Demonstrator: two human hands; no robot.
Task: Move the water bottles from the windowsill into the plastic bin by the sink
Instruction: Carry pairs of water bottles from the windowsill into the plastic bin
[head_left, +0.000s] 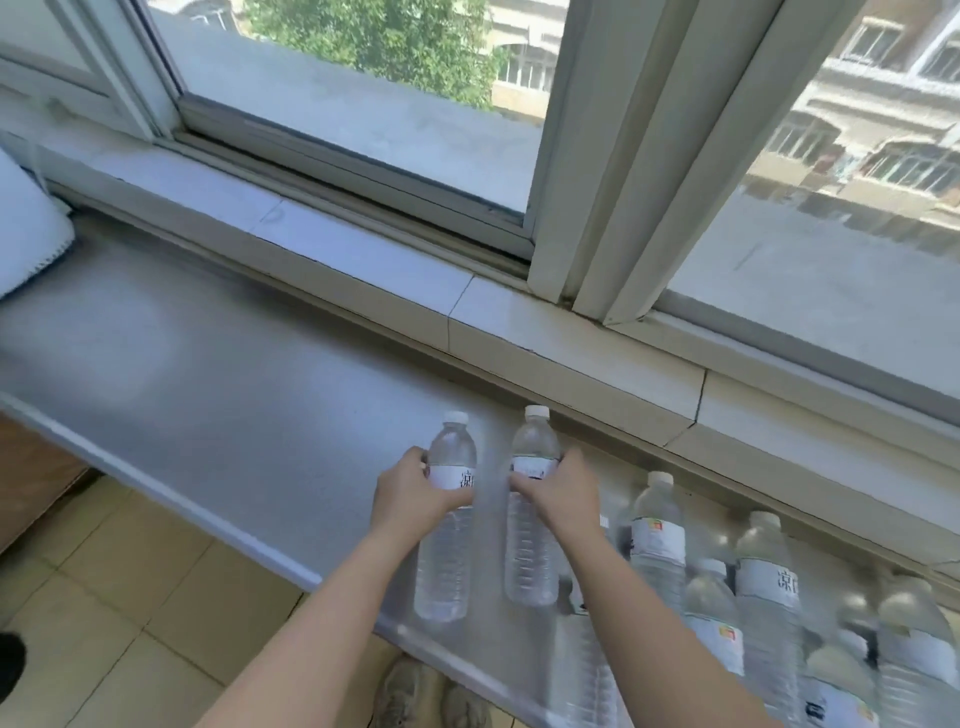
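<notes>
Two clear water bottles with white caps and white labels stand side by side on the grey windowsill (218, 364). My left hand (415, 493) wraps around the label of the left bottle (447, 561). Around the label of the right bottle (530, 551) my right hand (558, 493) is closed. Both bottles are upright, with their bases at the sill's front edge. Several more bottles (769, 587) of the same kind stand crowded together at the lower right. No plastic bin or sink is in view.
The window frame (597, 208) and a raised stone ledge (545, 343) run along the back of the sill. A white cushion (26, 228) lies at the far left. Below the sill are beige floor tiles (130, 597) and my shoes (431, 696).
</notes>
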